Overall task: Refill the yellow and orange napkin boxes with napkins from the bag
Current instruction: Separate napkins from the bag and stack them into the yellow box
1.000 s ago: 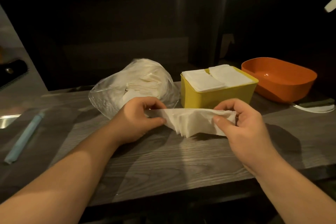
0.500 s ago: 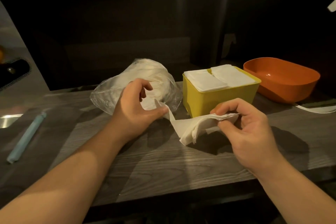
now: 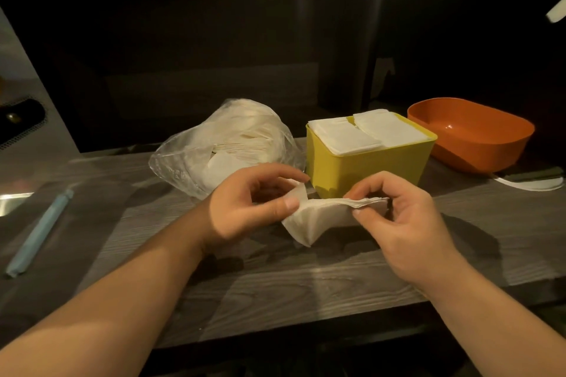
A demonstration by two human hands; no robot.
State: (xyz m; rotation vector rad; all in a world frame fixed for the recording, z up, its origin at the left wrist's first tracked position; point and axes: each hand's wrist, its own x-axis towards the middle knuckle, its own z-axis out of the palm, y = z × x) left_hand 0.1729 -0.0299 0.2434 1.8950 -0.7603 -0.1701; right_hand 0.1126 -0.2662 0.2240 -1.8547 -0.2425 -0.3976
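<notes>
1. white paper napkins (image 3: pixel 318 217), a small folded bundle, hang between both hands just above the grey wood-grain surface (image 3: pixel 275 278), right in front of the yellow box (image 3: pixel 367 168).
2. the left hand (image 3: pixel 245 202) has a narrow grip on the bundle's left end. the thumb presses the paper against the forefinger, one corner of a napkin pokes up between them, and the other fingers curl loosely above.
3. the right hand (image 3: pixel 398 223) takes the right end in a pinching grip, with fingertips on top and the thumb underneath. the layered edges of the bundle show along its top there.
4. the bundle sags in the middle and its lowest corner points down at the surface. i cannot tell whether that corner touches.
5. the yellow box stands upright behind the hands, filled to the rim with two stacks (image 3: pixel 364 135) of white napkins lying side by side.
6. the orange box (image 3: pixel 471 138) sits just right of the yellow one and a little farther back, its glossy orange floor in plain view.
7. the bag (image 3: pixel 226 144), clear crinkled plastic bulging with more napkins, lies left of the yellow box and reaches its side, with its open mouth turned toward the left hand.
8. a pale blue pen (image 3: pixel 39 232) lies at an angle far left on the surface, well apart from the rest.
9. a thin white strip (image 3: pixel 530 185) lies at the right edge, just in front of the orange box.
</notes>
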